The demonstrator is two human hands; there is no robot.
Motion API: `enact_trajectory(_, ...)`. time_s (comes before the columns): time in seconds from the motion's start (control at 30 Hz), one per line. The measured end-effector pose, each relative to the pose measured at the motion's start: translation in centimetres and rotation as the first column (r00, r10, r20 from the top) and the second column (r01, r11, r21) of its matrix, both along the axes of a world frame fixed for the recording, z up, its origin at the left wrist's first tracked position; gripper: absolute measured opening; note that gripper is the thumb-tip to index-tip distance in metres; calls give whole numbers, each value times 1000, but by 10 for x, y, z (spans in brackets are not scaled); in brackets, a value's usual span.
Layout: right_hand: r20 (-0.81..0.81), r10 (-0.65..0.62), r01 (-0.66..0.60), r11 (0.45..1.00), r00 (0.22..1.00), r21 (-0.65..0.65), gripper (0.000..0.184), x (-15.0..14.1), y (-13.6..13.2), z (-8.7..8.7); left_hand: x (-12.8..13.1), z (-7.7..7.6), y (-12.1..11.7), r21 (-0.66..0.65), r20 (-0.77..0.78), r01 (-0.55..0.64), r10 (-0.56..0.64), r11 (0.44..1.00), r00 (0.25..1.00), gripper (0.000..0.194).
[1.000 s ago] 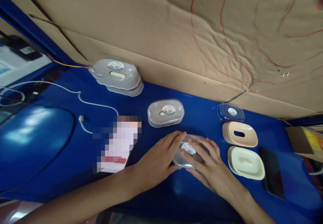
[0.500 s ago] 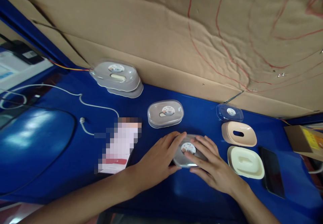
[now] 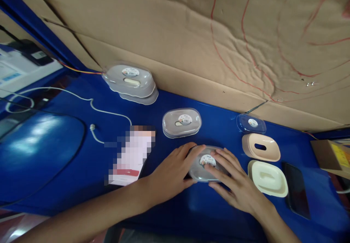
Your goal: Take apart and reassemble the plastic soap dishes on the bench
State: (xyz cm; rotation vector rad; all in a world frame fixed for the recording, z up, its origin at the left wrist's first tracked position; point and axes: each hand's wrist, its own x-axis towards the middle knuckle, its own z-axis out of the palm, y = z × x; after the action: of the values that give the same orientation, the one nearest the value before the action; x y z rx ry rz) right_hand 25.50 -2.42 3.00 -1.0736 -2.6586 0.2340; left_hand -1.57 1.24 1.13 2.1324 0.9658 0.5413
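Observation:
A grey soap box with a clear lid and a round label (image 3: 207, 159) lies on the blue table between my hands. My left hand (image 3: 175, 172) grips its left end, thumb at the near side and index finger along the top edge. My right hand (image 3: 236, 179) holds the right end, its fingers spread over the lid and thumb below the near edge. Just behind stands another lidded grey soap box (image 3: 182, 122). To the right, a clear lid (image 3: 251, 123), a peach slotted tray (image 3: 265, 146) and a cream dish (image 3: 269, 179) lie in a column.
Stacked lidded soap boxes (image 3: 131, 78) stand at the back left against the cardboard wall (image 3: 153, 27). A lit phone (image 3: 131, 155) lies left of my hands, near a white cable (image 3: 109, 113). A dark phone (image 3: 296, 190) and a cardboard box (image 3: 325, 153) are at the right.
The whole view has shifted slightly, so things appear a little further right. Both hands keep the same hold on the soap box.

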Motion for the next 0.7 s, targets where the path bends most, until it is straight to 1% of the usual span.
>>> enact_trajectory(0.13, 2, -20, 20, 1000, 1000, -5, 62, -1, 1, -2, -1, 1, 0, 5, -13, 7, -7, 1000, 1000, 102)
enact_trajectory(0.27, 19, -12, 12, 1000, 1000, 12, 61, -1, 0, -3, -1, 2, 0, 13, -27, 18, -18, 1000, 999, 101)
enact_trajectory(0.57, 103, -38, 44, 997, 994, -57, 65, -6, -3, -3, -2, 2, 3, -1, -39, 20, -20, 1000, 999, 106)
enact_trajectory(0.7, 79, -12, 14, 1000, 997, -25, 67, -4, -1, -1, -2, 3, 4, -8, -46, 23, -23, 1000, 999, 105)
